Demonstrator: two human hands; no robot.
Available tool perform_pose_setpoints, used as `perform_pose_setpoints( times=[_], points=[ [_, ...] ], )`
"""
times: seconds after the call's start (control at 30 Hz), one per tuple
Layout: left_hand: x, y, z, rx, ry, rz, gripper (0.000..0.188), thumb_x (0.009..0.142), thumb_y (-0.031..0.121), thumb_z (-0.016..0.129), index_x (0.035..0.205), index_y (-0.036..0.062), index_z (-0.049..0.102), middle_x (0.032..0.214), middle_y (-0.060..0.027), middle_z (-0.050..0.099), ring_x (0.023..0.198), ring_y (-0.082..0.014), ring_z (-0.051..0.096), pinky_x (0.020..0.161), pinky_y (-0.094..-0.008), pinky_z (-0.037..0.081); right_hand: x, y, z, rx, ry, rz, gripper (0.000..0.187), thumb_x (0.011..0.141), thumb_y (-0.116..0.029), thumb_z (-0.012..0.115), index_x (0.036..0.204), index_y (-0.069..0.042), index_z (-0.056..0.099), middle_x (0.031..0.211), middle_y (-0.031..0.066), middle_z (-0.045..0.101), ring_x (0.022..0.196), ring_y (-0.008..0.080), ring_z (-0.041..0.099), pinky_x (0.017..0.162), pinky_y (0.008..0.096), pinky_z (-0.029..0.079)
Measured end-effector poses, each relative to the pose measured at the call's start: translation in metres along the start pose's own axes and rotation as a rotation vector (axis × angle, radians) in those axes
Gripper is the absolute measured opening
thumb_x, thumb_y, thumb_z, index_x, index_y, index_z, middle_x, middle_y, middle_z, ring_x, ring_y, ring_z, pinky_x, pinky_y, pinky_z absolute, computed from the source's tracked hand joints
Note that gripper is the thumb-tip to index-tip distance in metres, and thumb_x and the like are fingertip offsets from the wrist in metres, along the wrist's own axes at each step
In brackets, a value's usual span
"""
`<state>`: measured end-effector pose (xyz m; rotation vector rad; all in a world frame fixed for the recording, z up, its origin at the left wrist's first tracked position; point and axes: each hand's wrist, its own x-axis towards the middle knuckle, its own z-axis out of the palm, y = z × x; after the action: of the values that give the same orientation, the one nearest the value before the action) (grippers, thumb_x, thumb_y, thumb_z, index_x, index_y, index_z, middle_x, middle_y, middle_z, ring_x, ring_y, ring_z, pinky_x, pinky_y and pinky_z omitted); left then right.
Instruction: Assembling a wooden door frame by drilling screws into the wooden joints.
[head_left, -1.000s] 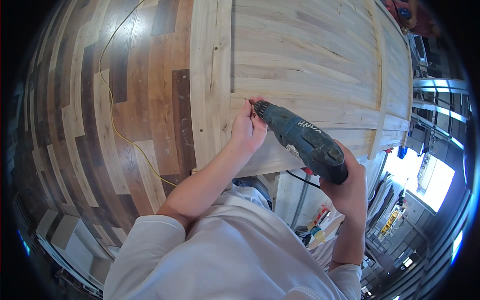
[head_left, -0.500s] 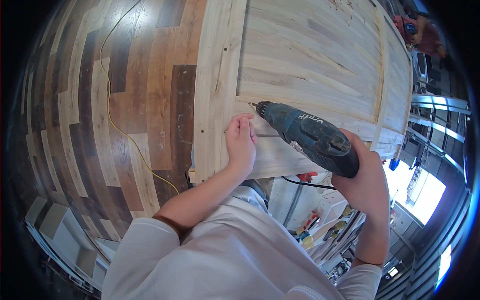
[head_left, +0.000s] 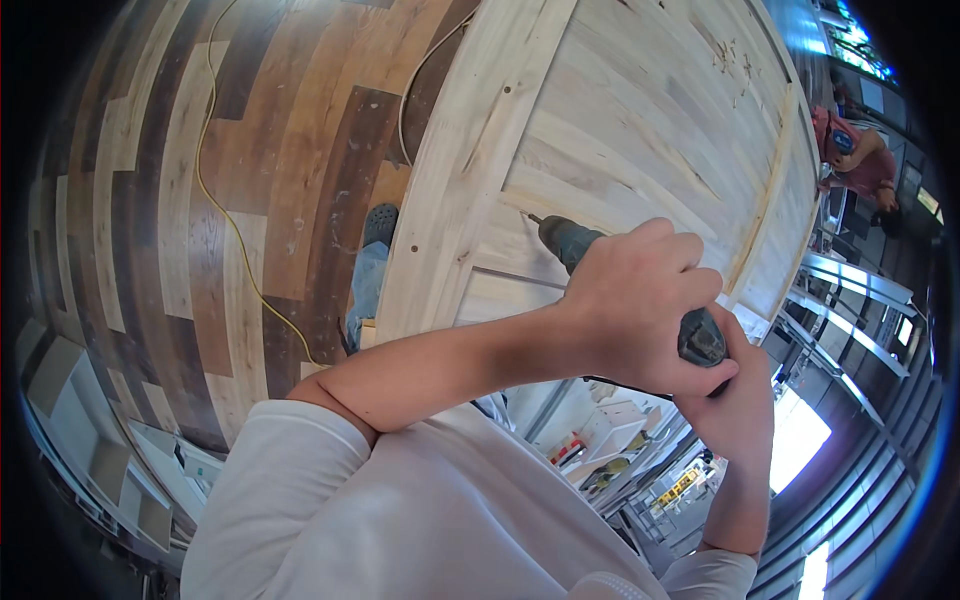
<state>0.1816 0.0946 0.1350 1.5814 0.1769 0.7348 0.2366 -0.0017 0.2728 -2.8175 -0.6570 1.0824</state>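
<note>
A dark teal power drill (head_left: 570, 242) points down and left at a pale wooden frame panel (head_left: 490, 130). Its bit touches or hovers just over the wood near an inner corner; I cannot tell which. My right hand (head_left: 735, 390) is wrapped round the drill's handle at its rear. Over the top of the drill body lies my left hand (head_left: 645, 300), its fingers curled round the casing and hiding most of it. Several small dark screw holes or heads dot the frame's left board.
Left of the panel lies a plank-patterned floor (head_left: 180, 230) with a yellow cord (head_left: 237, 230) across it. My shoe (head_left: 380, 223) shows beside the panel's edge. Another person (head_left: 860, 160) is at the far right. Cluttered shelving (head_left: 610, 450) stands below the panel, and white cabinets (head_left: 80, 440) at lower left.
My left hand has risen from the wood by the bit and closed over the drill's body. The view has turned and shifted slightly; the bit stays near the same corner.
</note>
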Motion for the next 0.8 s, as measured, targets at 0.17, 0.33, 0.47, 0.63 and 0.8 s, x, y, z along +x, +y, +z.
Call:
perform_pose_setpoints(
  times=[0.17,0.33,0.47,0.63,0.8],
  points=[
    [-0.003,-0.005,0.004,-0.034,0.038,0.014,0.041,0.053,0.042,0.079,0.065,0.0106,0.056,0.068,-0.003,0.045,0.059,-0.0209,0.044,0.046,-0.033,0.034,0.006,0.01,0.002,-0.054,0.022,-0.107,0.055,0.069,-0.005,0.067,0.123,-0.004,0.055,0.083,0.017,0.069,0.079,0.0342,0.07,0.067,0.0332,0.052],
    [-0.004,-0.007,0.008,-0.023,0.063,0.022,0.041,0.052,0.041,0.079,0.065,0.01,0.055,0.068,-0.0027,0.044,0.059,-0.0208,0.044,0.046,-0.0328,0.034,0.012,0.016,0.001,-0.07,0.016,-0.119,0.054,0.069,-0.005,0.066,0.122,-0.004,0.056,0.082,0.0167,0.068,0.078,0.0339,0.07,0.067,0.0328,0.053],
    [0.0,-0.008,0.01,-0.025,0.068,-0.004,0.04,0.052,0.039,0.079,0.065,0.0104,0.055,0.068,-0.0026,0.044,0.059,-0.0206,0.044,0.045,-0.0326,0.034,0.017,0.019,-0.001,-0.072,0.006,-0.131,0.055,0.068,-0.005,0.066,0.122,-0.004,0.056,0.08,0.0165,0.068,0.077,0.0345,0.069,0.066,0.033,0.053],
    [0.002,-0.01,0.009,-0.047,0.053,-0.024,0.039,0.051,0.04,0.079,0.065,0.0109,0.055,0.067,-0.0026,0.043,0.058,-0.0207,0.043,0.045,-0.0324,0.033,0.018,0.021,-0.002,-0.071,-0.007,-0.13,0.056,0.067,-0.005,0.067,0.122,-0.005,0.056,0.079,0.017,0.067,0.075,0.0346,0.069,0.065,0.0331,0.052],
    [-0.004,-0.012,0.004,-0.072,0.008,-0.028,0.041,0.051,0.042,0.078,0.067,0.0116,0.056,0.067,-0.0032,0.041,0.056,-0.0206,0.041,0.044,-0.0329,0.031,0.018,0.017,0.002,-0.101,-0.007,-0.103,0.057,0.064,-0.007,0.068,0.12,-0.006,0.058,0.078,0.0165,0.067,0.074,0.0352,0.068,0.065,0.0348,0.053]
  ],
)
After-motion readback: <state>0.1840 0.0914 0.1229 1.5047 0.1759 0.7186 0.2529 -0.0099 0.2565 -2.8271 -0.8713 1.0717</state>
